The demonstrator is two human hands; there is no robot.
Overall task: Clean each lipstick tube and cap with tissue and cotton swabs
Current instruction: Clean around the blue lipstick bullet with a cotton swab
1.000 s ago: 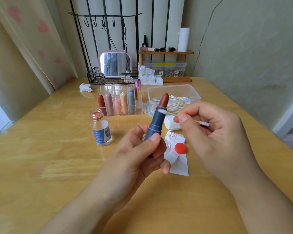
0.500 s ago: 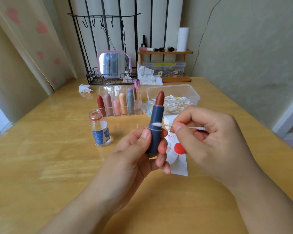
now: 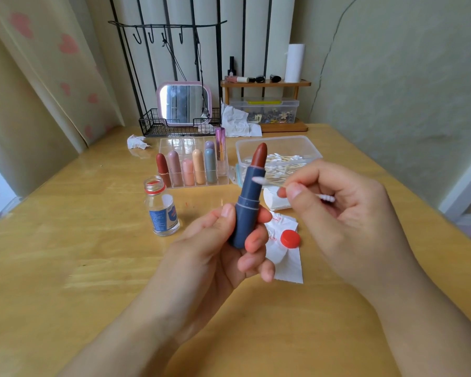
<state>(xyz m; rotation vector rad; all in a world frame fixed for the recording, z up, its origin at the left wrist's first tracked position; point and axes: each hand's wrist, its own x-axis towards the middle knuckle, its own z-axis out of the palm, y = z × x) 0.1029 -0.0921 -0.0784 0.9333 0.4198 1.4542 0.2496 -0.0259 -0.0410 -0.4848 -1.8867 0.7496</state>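
Observation:
My left hand (image 3: 218,248) grips the base of a dark blue lipstick tube (image 3: 246,205), held upright with its brown-red stick (image 3: 259,155) extended. My right hand (image 3: 343,213) pinches a cotton swab (image 3: 269,182) by its middle; the white tip touches the upper part of the tube. A clear organizer (image 3: 193,170) behind holds several capped lipsticks in red, mauve, pink, orange and grey-blue. A clear box of cotton swabs (image 3: 278,156) stands to its right. A stained tissue (image 3: 283,254) lies on the table under my hands.
An open small glass bottle (image 3: 161,208) stands left of my hands; its red cap (image 3: 290,238) lies on the tissue. A folded white pad (image 3: 275,200) sits by the swab box. Crumpled tissues, a pink mirror, a wire basket and a wooden shelf line the table's far edge.
The swab tip moved from the tube's top rim down to its middle band, then back up to the upper barrel. My left hand shifted the tube slightly.

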